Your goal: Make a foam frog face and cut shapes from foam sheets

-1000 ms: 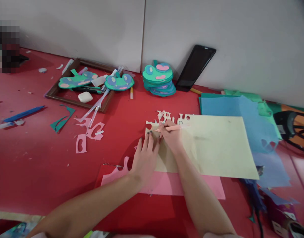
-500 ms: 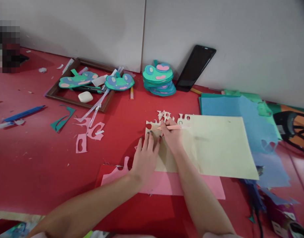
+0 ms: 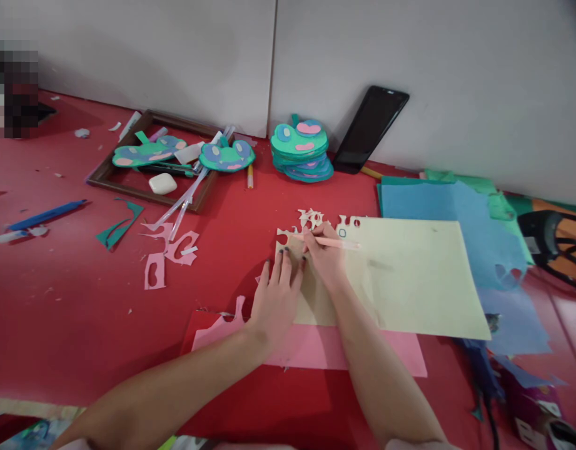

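Note:
A pale yellow sheet of paper (image 3: 419,275) lies on the red table, its upper left edge notched with cut-outs. My left hand (image 3: 276,306) rests flat on the sheet's left part, fingers spread. Close beside it, my right hand (image 3: 325,256) pinches a light pink pen (image 3: 337,242), tip pointing left near the notched edge. A small outlined shape (image 3: 343,233) shows on the paper right of the pen hand. Pale scraps (image 3: 312,217) lie just beyond the fingers. Under the yellow sheet, a pink sheet (image 3: 311,350) sticks out toward me.
Behind stand a stack of green-and-blue cut-out shapes (image 3: 301,150) and a leaning phone (image 3: 372,128). To the left are a brown frame (image 3: 128,190) holding pens and an eraser (image 3: 162,184), pink scraps (image 3: 155,272) and a blue marker (image 3: 46,215). Blue sheets (image 3: 491,231) lie right.
The pen has tilted: its rear end sits a little lower and its tip slightly farther left. My left hand stays in place on the paper.

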Action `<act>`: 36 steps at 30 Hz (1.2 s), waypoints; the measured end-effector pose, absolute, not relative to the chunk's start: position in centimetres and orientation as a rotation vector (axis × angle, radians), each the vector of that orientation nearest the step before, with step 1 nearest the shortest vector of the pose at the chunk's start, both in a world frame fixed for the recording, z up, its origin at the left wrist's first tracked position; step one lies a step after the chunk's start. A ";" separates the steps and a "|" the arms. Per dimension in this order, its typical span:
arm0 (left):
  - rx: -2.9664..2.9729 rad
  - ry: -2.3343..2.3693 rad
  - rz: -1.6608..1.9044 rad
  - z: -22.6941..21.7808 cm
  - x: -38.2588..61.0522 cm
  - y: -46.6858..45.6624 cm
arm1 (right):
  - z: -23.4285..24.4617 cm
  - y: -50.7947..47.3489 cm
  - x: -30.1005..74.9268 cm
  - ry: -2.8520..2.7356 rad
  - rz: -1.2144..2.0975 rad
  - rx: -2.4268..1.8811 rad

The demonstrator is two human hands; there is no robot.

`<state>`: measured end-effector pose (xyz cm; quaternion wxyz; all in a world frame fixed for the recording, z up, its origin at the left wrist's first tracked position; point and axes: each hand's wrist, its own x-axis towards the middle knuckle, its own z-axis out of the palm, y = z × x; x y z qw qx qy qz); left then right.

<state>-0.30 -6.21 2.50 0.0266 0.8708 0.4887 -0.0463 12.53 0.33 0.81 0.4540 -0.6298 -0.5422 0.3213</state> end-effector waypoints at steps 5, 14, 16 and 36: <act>2.642 1.514 -0.101 2.4 -0.3 -6.2 | 1.0 0.2 12.5 -1.361 0.812 -1.548; 2.666 1.505 -0.126 2.5 -0.3 -6.2 | 0.7 0.3 12.7 -1.363 0.750 -1.585; 2.651 1.510 -0.122 2.5 -0.3 -6.2 | 0.7 0.3 12.6 -1.369 0.750 -1.586; 2.634 1.503 -0.132 2.7 -0.3 -6.1 | 1.1 0.1 12.5 -1.374 0.720 -1.600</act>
